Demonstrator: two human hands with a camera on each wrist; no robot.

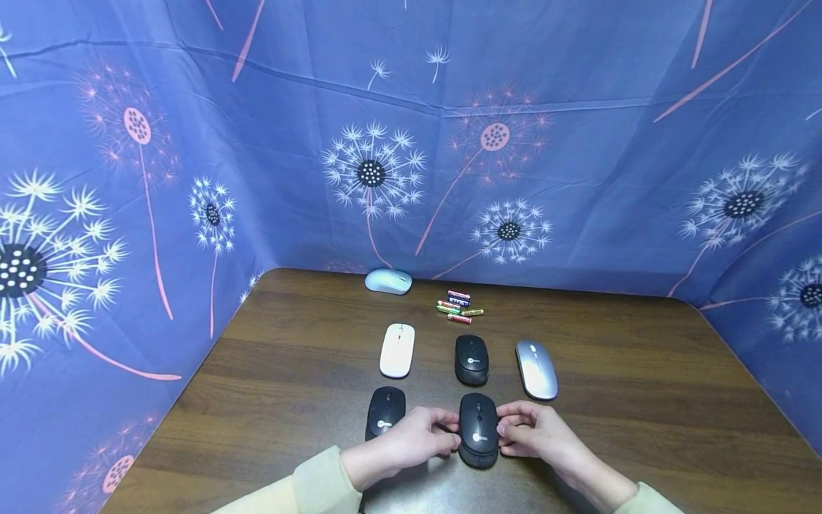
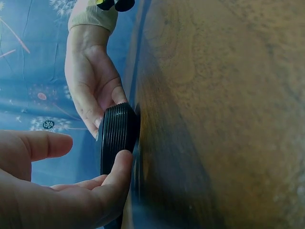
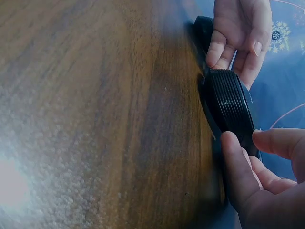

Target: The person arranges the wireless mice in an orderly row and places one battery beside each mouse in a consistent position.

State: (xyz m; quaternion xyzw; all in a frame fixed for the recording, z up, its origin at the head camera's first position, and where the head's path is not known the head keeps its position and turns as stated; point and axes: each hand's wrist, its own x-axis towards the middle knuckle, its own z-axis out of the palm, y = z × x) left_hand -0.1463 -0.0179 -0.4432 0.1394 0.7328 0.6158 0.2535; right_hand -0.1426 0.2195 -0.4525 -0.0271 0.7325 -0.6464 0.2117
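Note:
A black mouse [image 1: 478,425] lies on the brown table between both hands, scroll wheel towards the far side. My left hand [image 1: 420,434] touches its left side with the fingers; in the left wrist view the thumb [image 2: 50,144] stands away from the mouse's ribbed side [image 2: 119,126]. My right hand [image 1: 536,432] has its fingertips against the right side, and in the right wrist view they meet the ribbed wall [image 3: 228,102]. Another black mouse [image 1: 387,410] lies left, partly hidden by the left hand. Farther back lies one more black mouse [image 1: 472,357].
A silver-grey mouse [image 1: 536,369] is at the right, a white mouse [image 1: 397,350] at the left. Near the back edge lies a light blue-white mouse [image 1: 388,280], with several batteries [image 1: 459,307] to its right. Dandelion-patterned blue cloth [image 1: 411,143] hangs around the wooden table [image 1: 282,371].

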